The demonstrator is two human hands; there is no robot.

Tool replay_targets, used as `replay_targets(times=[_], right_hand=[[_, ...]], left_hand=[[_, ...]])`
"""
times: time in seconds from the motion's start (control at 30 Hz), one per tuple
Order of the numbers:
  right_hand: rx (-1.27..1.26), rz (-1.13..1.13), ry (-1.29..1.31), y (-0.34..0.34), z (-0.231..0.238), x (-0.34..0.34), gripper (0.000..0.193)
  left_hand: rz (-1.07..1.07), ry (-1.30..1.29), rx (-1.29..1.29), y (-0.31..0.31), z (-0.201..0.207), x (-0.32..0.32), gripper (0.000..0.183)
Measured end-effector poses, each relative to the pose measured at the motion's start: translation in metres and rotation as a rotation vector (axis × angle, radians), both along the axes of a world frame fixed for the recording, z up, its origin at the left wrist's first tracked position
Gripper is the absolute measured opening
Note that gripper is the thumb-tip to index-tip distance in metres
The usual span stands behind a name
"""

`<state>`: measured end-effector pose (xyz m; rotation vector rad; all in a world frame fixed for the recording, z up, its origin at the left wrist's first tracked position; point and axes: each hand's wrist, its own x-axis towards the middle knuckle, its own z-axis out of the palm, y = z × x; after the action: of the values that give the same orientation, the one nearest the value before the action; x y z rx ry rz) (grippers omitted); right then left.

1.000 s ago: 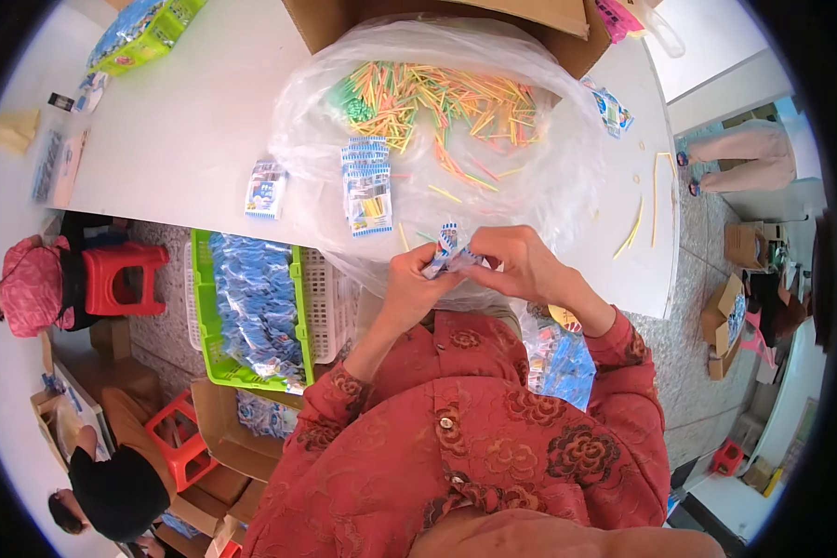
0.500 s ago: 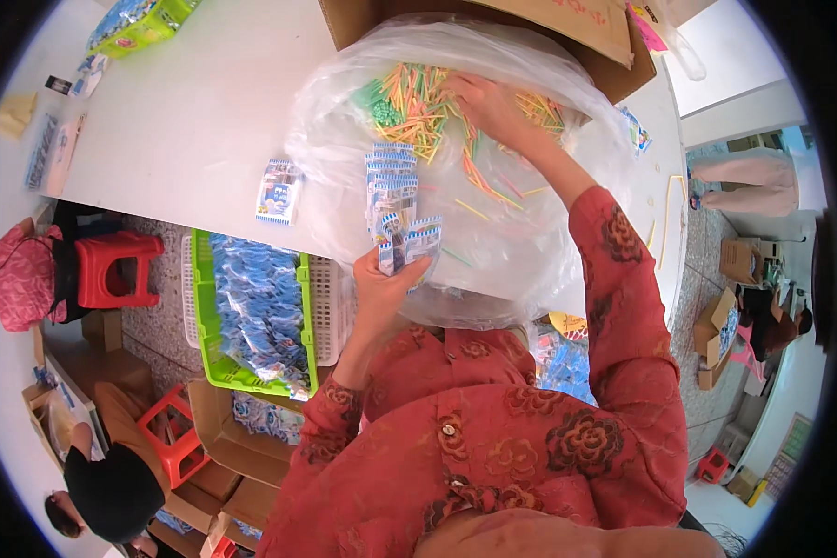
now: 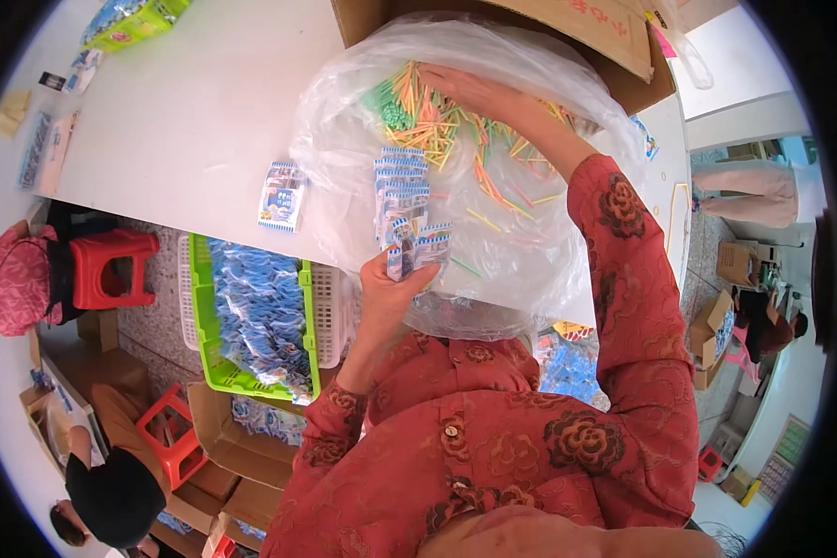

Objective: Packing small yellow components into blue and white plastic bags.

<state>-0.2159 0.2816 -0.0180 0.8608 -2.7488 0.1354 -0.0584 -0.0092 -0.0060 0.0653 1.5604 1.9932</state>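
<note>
My left hand (image 3: 391, 286) is closed on small blue-and-white packets (image 3: 403, 260), thumb pressed against them. Just beyond it, a column of overlapping packets of the same kind (image 3: 401, 191) lies on the clear plastic bag (image 3: 335, 121). Farther off, thin sticks like short straws (image 3: 428, 126), in green, yellow, orange and pink, are heaped on the plastic. My right hand (image 3: 470, 90) lies over the far side of this heap, palm down, its fingers stretched out and holding nothing that I can see. Some loose sticks (image 3: 484, 219) are scattered nearer me.
One packet (image 3: 281, 197) lies left of the bag on the white table (image 3: 205, 112). A cardboard box (image 3: 577, 33) stands behind the bag. Below the table's edge, a green basket (image 3: 202, 316) holds many blue packets. Red stools (image 3: 112, 270) and seated people are at the left.
My right hand has moved left across the stick heap, and its fingers have straightened. My left hand keeps the packets. The whole view has shifted slightly.
</note>
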Motion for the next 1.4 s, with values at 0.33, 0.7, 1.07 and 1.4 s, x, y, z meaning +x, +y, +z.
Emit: replay_targets(times=[0.33,0.7,1.07,1.4], right_hand=[[0.332,-0.033,0.094,0.002,-0.004,0.011,0.042],[0.700,-0.111,0.526,0.007,0.003,0.023,0.021],[1.167,-0.230,0.675,0.037,0.004,0.038,0.018],[-0.681,-0.662,-0.304,0.021,0.044,0.135,0.028]], left_hand=[[0.008,0.025,0.030,-0.001,-0.006,0.003,0.025],[0.018,0.004,0.014,0.005,0.000,0.011,0.026],[0.001,0.037,-0.018,0.008,-0.001,0.016,0.024],[-0.007,0.015,-0.043,0.009,-0.001,0.022,0.027]])
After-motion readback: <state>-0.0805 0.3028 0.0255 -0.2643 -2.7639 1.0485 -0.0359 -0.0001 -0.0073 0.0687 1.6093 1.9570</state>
